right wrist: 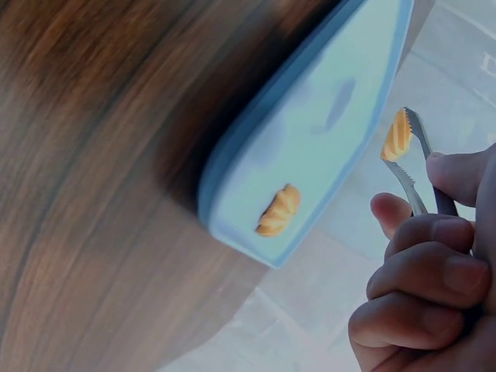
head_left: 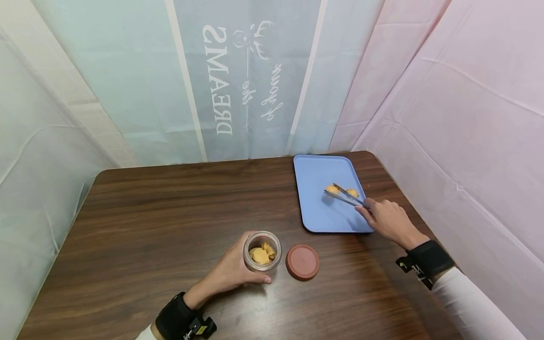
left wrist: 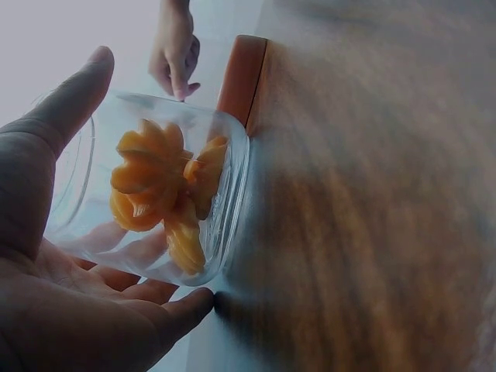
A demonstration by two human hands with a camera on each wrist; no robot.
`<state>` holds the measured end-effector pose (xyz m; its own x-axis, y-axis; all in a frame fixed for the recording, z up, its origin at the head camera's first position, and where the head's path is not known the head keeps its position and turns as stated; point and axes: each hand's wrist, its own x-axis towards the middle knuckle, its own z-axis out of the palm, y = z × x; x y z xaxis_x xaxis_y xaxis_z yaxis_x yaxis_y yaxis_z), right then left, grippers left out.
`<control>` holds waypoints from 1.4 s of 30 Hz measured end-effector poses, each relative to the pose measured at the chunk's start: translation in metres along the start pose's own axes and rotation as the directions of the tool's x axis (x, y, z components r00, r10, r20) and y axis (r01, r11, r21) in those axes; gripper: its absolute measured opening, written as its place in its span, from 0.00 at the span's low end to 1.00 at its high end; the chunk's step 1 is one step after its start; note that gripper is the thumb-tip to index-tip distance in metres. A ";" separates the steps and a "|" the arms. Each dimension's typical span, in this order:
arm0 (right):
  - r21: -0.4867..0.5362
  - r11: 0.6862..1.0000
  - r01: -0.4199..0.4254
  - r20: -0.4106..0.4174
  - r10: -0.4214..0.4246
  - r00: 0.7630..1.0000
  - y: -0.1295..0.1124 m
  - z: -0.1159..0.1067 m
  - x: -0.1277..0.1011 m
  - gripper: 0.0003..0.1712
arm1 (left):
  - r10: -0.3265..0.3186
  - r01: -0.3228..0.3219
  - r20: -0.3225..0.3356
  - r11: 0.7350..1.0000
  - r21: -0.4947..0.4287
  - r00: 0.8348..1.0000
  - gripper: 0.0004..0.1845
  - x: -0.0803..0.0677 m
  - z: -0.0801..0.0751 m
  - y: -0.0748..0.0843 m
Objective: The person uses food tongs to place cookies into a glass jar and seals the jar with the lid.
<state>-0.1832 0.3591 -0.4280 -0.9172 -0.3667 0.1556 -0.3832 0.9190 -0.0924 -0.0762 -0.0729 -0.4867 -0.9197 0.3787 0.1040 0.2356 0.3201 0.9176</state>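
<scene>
My left hand (head_left: 233, 271) wraps round a small clear glass jar (head_left: 262, 250) standing open on the wooden table, with several orange cookies (left wrist: 161, 191) inside. The jar's reddish-brown lid (head_left: 302, 262) lies flat just to its right. My right hand (head_left: 381, 216) grips metal tongs (head_left: 345, 195) over the blue tray (head_left: 316, 217). The tong tips pinch one orange cookie (right wrist: 397, 136), held slightly above the tray surface. A second cookie (right wrist: 279, 211) lies on the tray (right wrist: 325, 116) beside it.
The dark wooden table (head_left: 161, 222) is enclosed by pale fabric walls at the back and both sides. The tray sits at the far right, close to the right table edge. Black wrist straps (head_left: 427, 262) sit on both arms.
</scene>
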 end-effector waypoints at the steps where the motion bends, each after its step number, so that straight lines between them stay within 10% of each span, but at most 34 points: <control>1: -0.001 1.000 0.004 -0.003 -0.004 1.000 -0.002 -0.001 0.000 0.19 | -0.003 0.003 0.001 1.000 0.001 1.000 0.55 0.000 0.000 0.000; 42: -0.017 0.963 0.268 -0.124 -0.268 0.955 -0.083 -0.044 -0.012 0.10 | 0.039 -0.038 -0.013 0.998 0.042 0.999 0.54 0.001 0.001 -0.002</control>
<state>-0.1357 0.2935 -0.3790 -0.7598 -0.5789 0.2959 -0.6132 0.7893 -0.0303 -0.0773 -0.0726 -0.4883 -0.9138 0.3796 0.1444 0.2836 0.3419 0.8959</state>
